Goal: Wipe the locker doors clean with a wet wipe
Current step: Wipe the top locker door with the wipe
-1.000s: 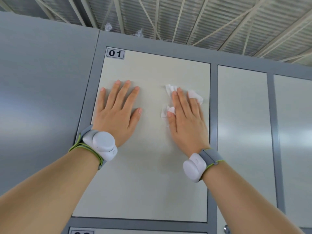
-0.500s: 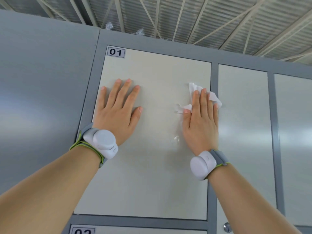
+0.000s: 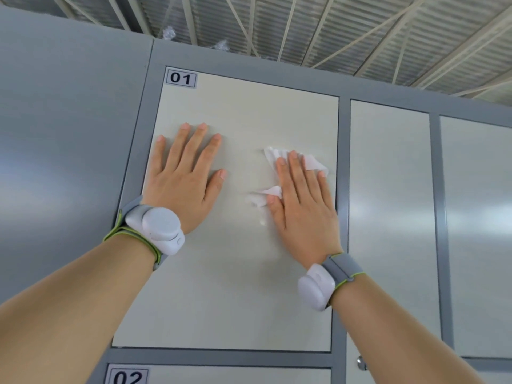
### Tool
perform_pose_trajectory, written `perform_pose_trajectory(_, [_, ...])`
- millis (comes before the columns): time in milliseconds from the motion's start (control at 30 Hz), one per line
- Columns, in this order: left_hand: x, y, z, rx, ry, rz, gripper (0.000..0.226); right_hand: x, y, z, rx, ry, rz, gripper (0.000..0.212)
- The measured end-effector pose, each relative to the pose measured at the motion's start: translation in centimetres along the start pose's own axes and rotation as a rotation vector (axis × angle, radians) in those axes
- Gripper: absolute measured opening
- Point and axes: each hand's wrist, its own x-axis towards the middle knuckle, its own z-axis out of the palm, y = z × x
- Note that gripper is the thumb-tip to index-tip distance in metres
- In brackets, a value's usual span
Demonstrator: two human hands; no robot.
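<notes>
Head view, looking up: at frame centre, locker door 01 [image 3: 235, 273], pale and smooth. The left hand [image 3: 185, 173] lies flat at centre left, fingers straight and spread, probably bracing the person or steadying the door. Right of centre, the right hand [image 3: 302, 200] presses a crumpled white wet wipe [image 3: 274, 157] to the door with straight fingers, likely spreading pressure for wiping.

Crumpled white wipe [image 3: 312, 164] against pale door [image 3: 235, 286]
</notes>
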Motion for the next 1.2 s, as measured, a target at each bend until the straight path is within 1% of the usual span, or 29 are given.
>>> perform_pose_trajectory(167, [0.1,0.0,0.0,0.011,0.008,0.011,0.059,-0.4,2.1,0.0,0.014,0.016,0.177,0.063])
perform_pose_trajectory(333, [0.1,0.2,0.0,0.014,0.012,0.009,0.059,-0.3,1.5,-0.7,0.134,0.018,0.212,0.069])
perform_pose_trajectory(467, [0.1,0.1,0.0,0.017,0.011,0.013,0.06,-0.2,1.1,-0.5,0.11,0.026,0.231,0.058])
perform_pose_trajectory(600, [0.1,0.2,0.1,0.014,0.008,0.011,0.059,-0.6,0.0,0.1,0.088,0.054,0.149,0.053])
perform_pose_trajectory(700, [0.0,0.1,0.0,0.013,0.01,0.009,0.059,-1.3,-0.8,-0.1,0.09,0.019,0.048,0.056])
perform_pose_trajectory(800, [0.1,0.1,0.1,0.011,-0.001,0.011,0.059,-1.6,-0.2,-0.6,0.043,-0.024,-0.07,0.057])
perform_pose_trajectory(867, [0.1,0.1,0.1,0.016,-0.014,0.012,0.06,-1.5,0.5,-0.7,0.007,-0.036,-0.082,0.058])
perform_pose_trajectory(1067, [0.2,-0.1,-0.4,-0.008,-0.063,0.0,0.062,-0.9,2.0,-0.1,0.031,0.026,0.141,0.063])
perform_pose_trajectory(1200, [-0.2,-0.3,-1.1,-0.112,-0.128,-0.02,0.064,-1.2,1.4,0.3,0.039,0.081,0.166,0.061])
